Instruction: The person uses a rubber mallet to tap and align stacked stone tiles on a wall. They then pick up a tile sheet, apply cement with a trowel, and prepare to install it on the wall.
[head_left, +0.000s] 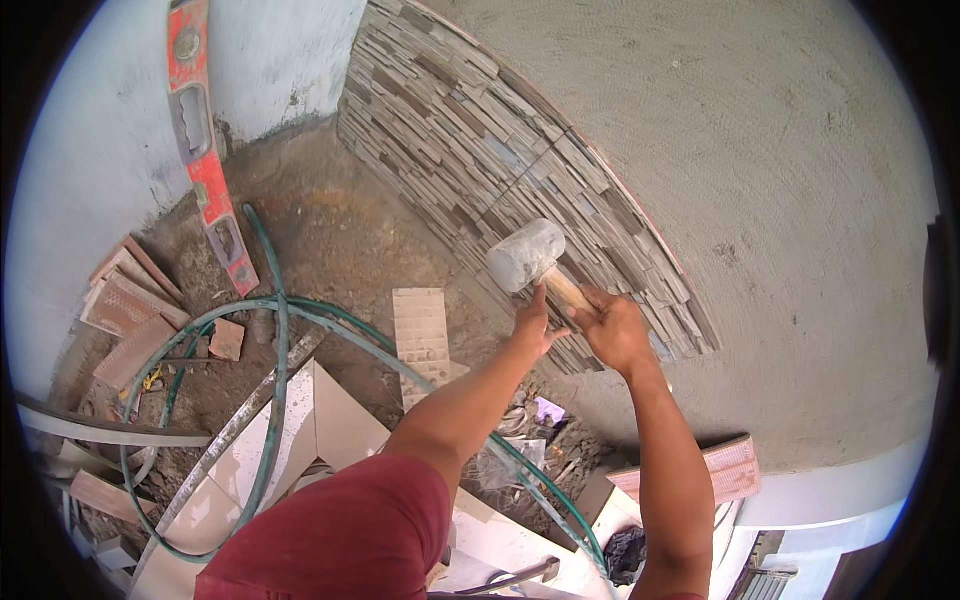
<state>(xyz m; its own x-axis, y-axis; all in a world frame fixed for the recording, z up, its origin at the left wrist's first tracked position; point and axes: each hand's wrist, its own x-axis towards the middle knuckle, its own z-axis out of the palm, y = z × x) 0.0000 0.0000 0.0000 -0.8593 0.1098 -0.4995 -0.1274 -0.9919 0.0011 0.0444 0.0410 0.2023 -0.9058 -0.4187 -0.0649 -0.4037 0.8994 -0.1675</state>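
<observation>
A rubber mallet with a pale, dusty head and a wooden handle is in my right hand, whose fingers are wrapped round the handle. Its head lies in front of stone-look tiles, textured in grey and brown strips, set on the wall. Just below the mallet head, my left hand has its fingers apart, with thumb and forefinger stretched out near the lower tile edge. Whether its fingertips touch the tile or the mallet I cannot tell.
Grey mortar covers the wall at right. A red spirit level leans on the pale wall at left. A green hose loops over the dirt floor, among broken tiles and large pale tiles. A ribbed tile lies nearby.
</observation>
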